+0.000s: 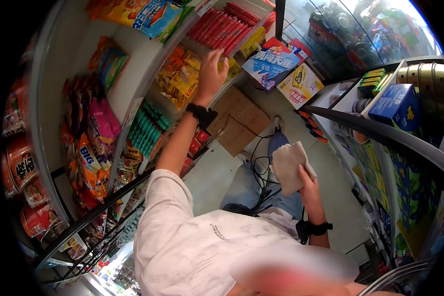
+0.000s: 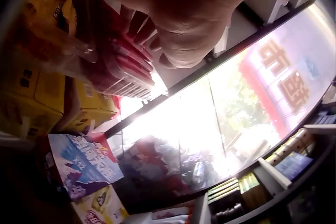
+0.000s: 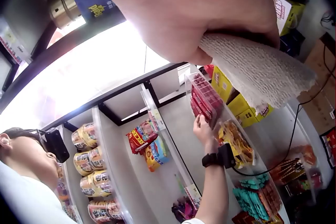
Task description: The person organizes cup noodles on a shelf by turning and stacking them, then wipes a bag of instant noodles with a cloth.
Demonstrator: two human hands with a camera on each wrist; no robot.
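My left hand point(image 1: 212, 78) reaches to a clear plastic bin of red stick-shaped packets point(image 1: 222, 28) on the shelf. In the left wrist view, the fingers of that hand point(image 2: 184, 27) extend down beside the red packets point(image 2: 123, 58), fingertips right at them. A folded, light beige cloth point(image 1: 288, 166) is in my right hand point(image 1: 311, 190), held away from the shelf, over the legs. Seen from the right wrist, the thumb and fingers grip one edge of the cloth point(image 3: 257, 66), and its textured free end sticks out.
Yellow packets point(image 1: 180, 79) and green packets point(image 1: 148, 129) fill bins beside the red ones. A blue box point(image 1: 271, 61) and a white-yellow box point(image 1: 301, 85) stand near a cardboard box point(image 1: 239, 121) on the floor. Black cables point(image 1: 259, 172) hang over the legs. Another stocked shelf point(image 1: 380, 133) stands right.
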